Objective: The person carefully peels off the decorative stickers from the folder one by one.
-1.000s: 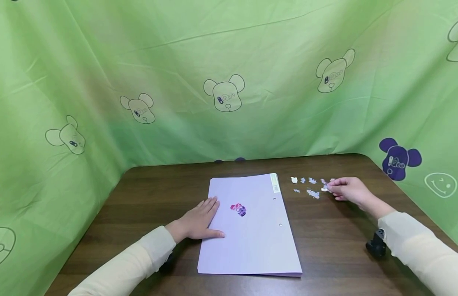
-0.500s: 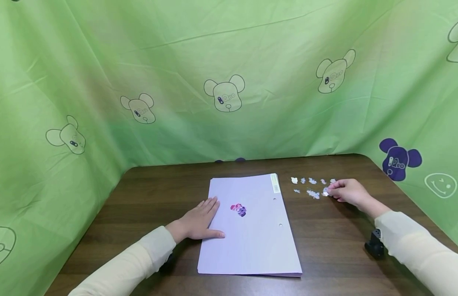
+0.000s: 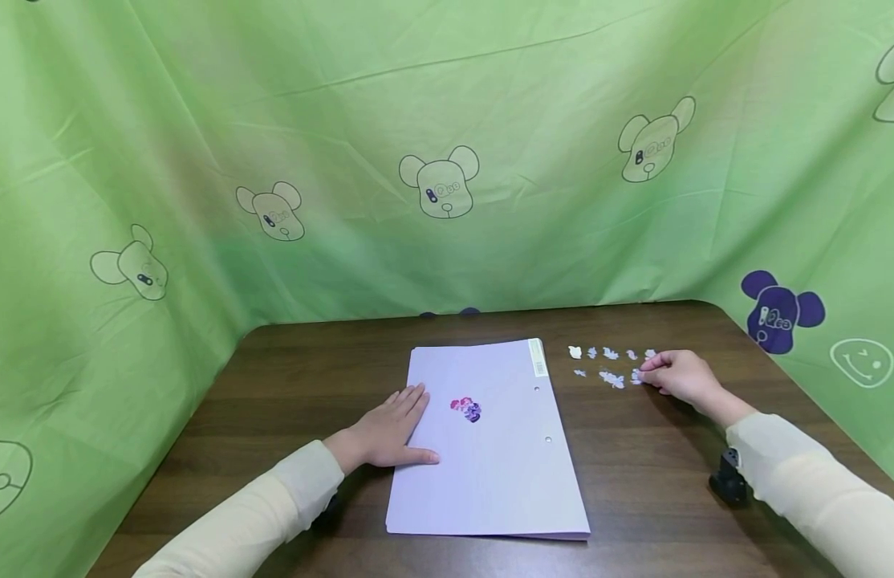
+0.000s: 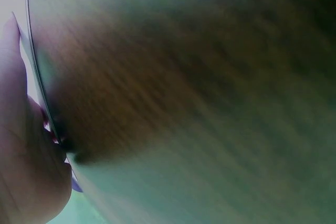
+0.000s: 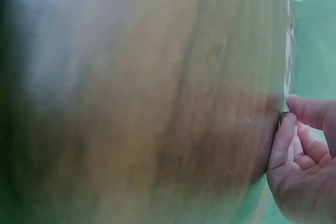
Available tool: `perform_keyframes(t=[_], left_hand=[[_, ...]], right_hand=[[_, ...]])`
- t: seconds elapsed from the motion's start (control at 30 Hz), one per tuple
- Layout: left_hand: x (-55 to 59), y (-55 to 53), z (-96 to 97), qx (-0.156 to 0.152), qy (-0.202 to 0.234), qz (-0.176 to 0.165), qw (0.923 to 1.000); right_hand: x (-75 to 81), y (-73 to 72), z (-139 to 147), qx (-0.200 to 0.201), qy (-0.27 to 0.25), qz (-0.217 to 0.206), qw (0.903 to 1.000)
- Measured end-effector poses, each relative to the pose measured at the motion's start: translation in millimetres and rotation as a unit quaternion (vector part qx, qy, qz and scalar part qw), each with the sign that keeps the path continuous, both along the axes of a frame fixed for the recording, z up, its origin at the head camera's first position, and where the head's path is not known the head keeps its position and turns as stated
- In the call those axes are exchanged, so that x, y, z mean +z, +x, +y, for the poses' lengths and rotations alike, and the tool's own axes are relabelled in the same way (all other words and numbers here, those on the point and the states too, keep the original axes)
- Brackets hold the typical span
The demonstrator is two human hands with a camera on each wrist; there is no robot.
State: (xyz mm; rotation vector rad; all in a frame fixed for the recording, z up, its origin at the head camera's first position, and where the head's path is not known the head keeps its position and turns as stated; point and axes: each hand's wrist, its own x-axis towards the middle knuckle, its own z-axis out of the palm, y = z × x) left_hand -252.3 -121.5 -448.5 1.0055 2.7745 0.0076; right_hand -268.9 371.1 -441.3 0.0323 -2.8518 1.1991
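My left hand [image 3: 389, 429] lies flat with spread fingers on the left edge of a lilac folder [image 3: 505, 482]. A small cluster of pink and purple stickers [image 3: 466, 409] sits on the folder's upper middle. To the right of the folder, my right hand [image 3: 681, 376] pinches a small pale sticker [image 3: 636, 376] between thumb and fingertips, down at the tabletop. In the right wrist view the thumb and index finger of the right hand [image 5: 307, 156] meet at the table surface. The left wrist view shows part of the left hand [image 4: 31, 145] along the folder's edge.
Several small pale stickers lie in two rows beside the folder, among them a white one [image 3: 575, 352] and a larger bluish one [image 3: 611, 379]. The folder has a label strip [image 3: 537, 358] and punched holes. A green curtain [image 3: 346, 265] hangs behind the brown table [image 3: 310, 361].
The right hand has brought the pale sticker, tilted up a second ago, flat down onto the table in the near row and moved slightly toward the person. The left hand has stayed still.
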Motion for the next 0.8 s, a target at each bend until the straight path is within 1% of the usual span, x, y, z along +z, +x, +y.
perform_keyframes(t=[0.17,0.33,0.6,0.8], left_hand=[[-0.1,0.0,0.0,0.002,0.001,-0.003,1.0],[0.1,0.3,0.0,0.002,0.0,-0.001,1.0],[-0.5,-0.2,-0.9,0.001,0.005,-0.002,1.0],[-2.6,-1.5,-0.5,0.003,0.001,-0.002,1.0]], right_hand=[[0.6,0.3,-1.6,-0.002,0.017,0.007,0.9998],[1.9,0.2,-2.0,-0.002,0.018,-0.001,0.9998],[1.8,-0.7,-1.6,-0.003,0.01,-0.001,0.9999],[2.4,0.8,-0.2,-0.006,-0.009,-0.004,0.9999]])
